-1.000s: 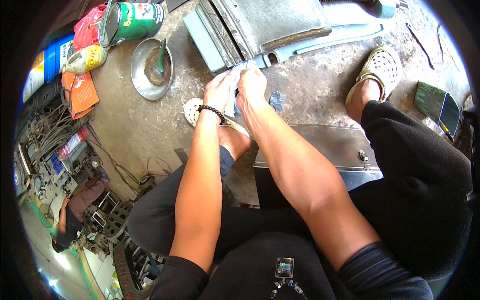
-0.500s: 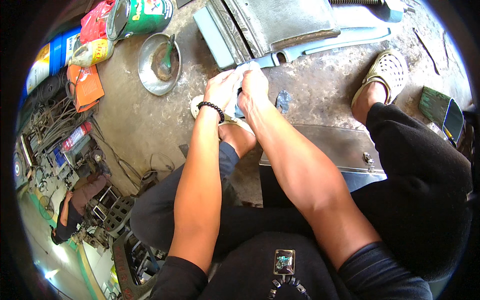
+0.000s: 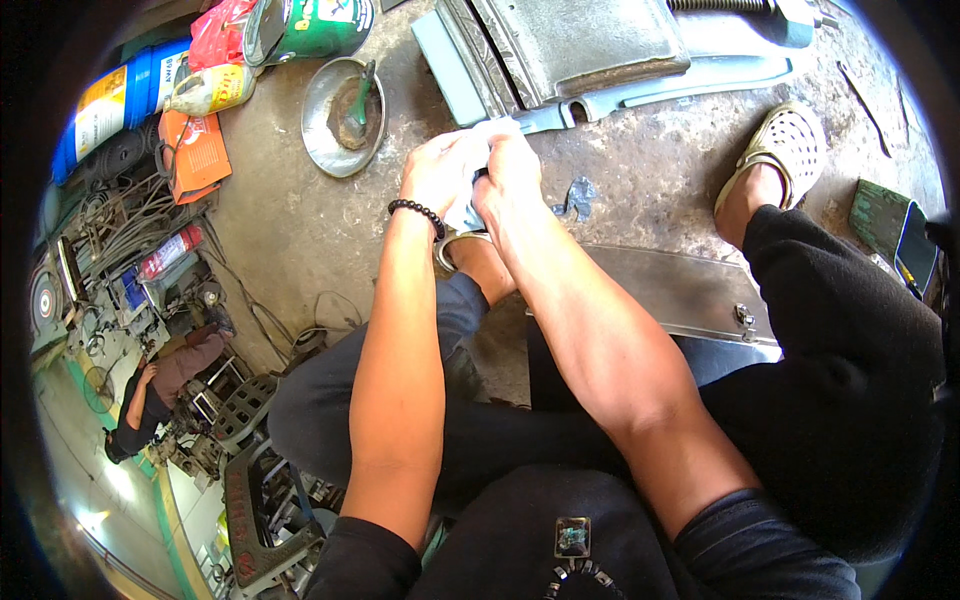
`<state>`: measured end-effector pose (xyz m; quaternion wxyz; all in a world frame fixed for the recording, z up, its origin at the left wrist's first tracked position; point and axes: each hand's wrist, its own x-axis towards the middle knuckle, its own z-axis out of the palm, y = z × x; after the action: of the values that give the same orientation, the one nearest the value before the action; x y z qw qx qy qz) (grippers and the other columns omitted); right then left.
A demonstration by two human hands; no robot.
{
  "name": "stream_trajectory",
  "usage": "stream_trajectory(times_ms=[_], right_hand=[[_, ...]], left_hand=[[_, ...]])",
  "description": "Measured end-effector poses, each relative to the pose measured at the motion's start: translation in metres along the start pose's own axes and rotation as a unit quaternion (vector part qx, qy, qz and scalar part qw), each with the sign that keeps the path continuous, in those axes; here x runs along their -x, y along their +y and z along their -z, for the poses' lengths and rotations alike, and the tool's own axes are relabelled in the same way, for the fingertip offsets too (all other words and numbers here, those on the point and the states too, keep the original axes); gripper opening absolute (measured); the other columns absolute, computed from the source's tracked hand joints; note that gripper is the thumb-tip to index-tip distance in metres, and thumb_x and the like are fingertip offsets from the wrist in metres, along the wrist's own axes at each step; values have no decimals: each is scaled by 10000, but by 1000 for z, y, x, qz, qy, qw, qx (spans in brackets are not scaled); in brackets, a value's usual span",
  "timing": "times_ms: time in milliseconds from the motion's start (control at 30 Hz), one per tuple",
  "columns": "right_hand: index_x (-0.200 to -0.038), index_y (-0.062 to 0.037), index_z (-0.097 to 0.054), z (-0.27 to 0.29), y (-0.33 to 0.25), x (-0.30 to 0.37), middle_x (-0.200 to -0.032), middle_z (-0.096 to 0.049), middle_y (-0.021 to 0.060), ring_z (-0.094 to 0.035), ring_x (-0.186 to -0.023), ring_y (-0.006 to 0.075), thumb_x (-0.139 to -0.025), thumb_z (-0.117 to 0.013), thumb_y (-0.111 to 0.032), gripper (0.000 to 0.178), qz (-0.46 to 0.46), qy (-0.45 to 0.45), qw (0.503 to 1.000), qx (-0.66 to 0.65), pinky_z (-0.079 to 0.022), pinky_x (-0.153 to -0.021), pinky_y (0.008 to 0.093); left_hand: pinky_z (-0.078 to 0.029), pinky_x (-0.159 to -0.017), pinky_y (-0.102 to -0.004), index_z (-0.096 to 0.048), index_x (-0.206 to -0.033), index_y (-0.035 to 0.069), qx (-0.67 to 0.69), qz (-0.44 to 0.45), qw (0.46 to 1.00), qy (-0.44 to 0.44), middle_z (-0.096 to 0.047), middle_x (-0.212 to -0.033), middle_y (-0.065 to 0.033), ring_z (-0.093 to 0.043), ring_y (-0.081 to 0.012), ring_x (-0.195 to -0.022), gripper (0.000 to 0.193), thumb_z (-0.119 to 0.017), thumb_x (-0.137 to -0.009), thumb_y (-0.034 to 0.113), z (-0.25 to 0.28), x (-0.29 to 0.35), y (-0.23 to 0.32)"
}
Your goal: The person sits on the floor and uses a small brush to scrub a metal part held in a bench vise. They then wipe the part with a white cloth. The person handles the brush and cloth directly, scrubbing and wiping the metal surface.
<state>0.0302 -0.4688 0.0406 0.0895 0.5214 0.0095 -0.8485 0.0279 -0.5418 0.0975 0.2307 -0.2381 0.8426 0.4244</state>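
Observation:
My left hand [image 3: 437,172], with a black bead bracelet [image 3: 416,210] at its wrist, is closed on a crumpled whitish cloth [image 3: 463,212]. Right beside it, my right hand [image 3: 511,168] grips the same cloth, fingers curled and thumb toward me. Both hands are at the near edge of a large grey and light-blue vise [image 3: 590,50] lying on the floor. The cloth's upper end meets the pale blue bar [image 3: 545,120] along the vise's near side. My fingers hide most of the cloth, and a small dark spot shows beside my right thumb.
A metal bowl [image 3: 318,125] with a green-handled brush [image 3: 362,95] stands left of the vise. Beyond are a green can [image 3: 320,30], an orange box [image 3: 195,155] and cables. A metal lid [image 3: 665,285] lies near my legs. Another person [image 3: 150,395] is at far left.
The view has shifted, so the vise and bowl sit further right and slightly higher. Both hands, still around the cloth, have moved slightly left relative to the vise.

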Motion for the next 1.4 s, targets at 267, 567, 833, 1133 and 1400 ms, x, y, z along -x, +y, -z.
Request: stream_trajectory(times_ms=[267,567,833,1133,1400], right_hand=[[-1127,32,-632,-18,5,22,-994,-665,125,-649,-887,241,-929,-475,24,253,47,-16,998,34,-556,-771,383],[-1303,54,-627,13,0,53,-1128,-615,240,-640,-1016,358,-905,-570,-50,415,432,-33,698,570,-513,-920,443],[-1272,-8,-679,3,-76,31,-1105,-633,260,-635,-1046,425,-890,-623,-48,389,476,-90,410,773,-508,-949,489],[-1270,-31,-703,-50,-46,-6,-1149,-669,260,-656,-1089,425,-902,-568,-79,394,446,-91,168,875,-525,-986,448],[-1258,-122,-695,-25,-50,-9,-1142,-655,211,-680,-1068,384,-923,-550,-79,367,425,-73,81,899,-563,-907,459]], left_hand=[[-530,-924,-328,-733,-1178,-34,18,-28,999,8,-753,-1110,-103,-682,-176,-1026,360,-663,-966,248,13,1,4],[-506,-1000,-319,-691,-1257,7,171,-5,984,-47,-715,-1223,-90,-660,-176,-1119,362,-598,-1016,262,0,11,-44],[-500,-997,-334,-632,-1330,32,562,76,815,-115,-685,-1271,-90,-629,-174,-1143,429,-515,-1063,347,-106,24,-31],[-543,-827,-338,-656,-1154,82,687,127,713,-50,-734,-1056,-55,-682,-170,-924,306,-532,-1045,340,-92,-9,-19],[-466,-737,-303,-680,-1037,113,624,159,761,-83,-710,-945,-26,-608,-148,-805,273,-556,-998,353,-110,-10,-48]])
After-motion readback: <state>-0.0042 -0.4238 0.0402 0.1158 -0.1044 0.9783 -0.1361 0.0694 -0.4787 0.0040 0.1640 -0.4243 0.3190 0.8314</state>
